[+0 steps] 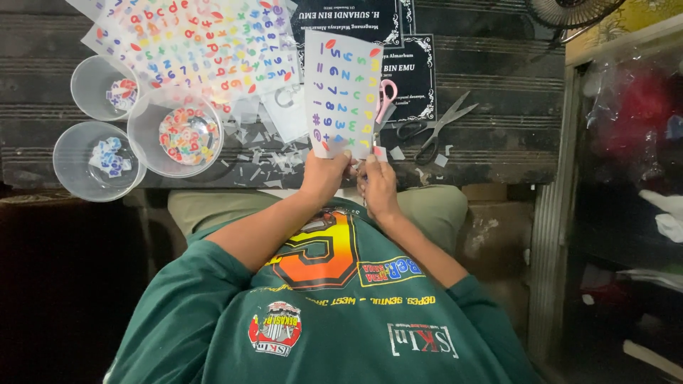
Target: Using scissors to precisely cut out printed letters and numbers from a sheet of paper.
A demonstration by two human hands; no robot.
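On the far left of the dark wooden surface (498,153) stand three clear plastic cups in a cluster: an upper cup (105,87) with a few cut pieces, a lower cup (98,161) holding blue and white pieces, and a larger cup (177,132) just beside them, full of red and orange ones. The colours appear sorted, one sort to a cup, all within easy reach of the hands. Behind the cups lie loose sticker sheets (199,43) of coloured letters and numbers, fanned flat. Paper offcuts (267,160) litter the surface between the cups and the hands.

At the centre, the left hand (324,178) pinches the bottom edge of one sticker sheet (341,92), its grip closed on it so the sheet stands upright, facing the person, steady for cutting. Just beside it, the right hand (377,186) has its grip closed around small pink-handled scissors (384,107), which point up along the sheet's right edge; whether the blades are open cannot be told.

To the right, larger black-handled scissors (434,128) lie unused on the surface, partly over a black printed card (398,43). Below, the person's green shirt (320,320) fills the view.
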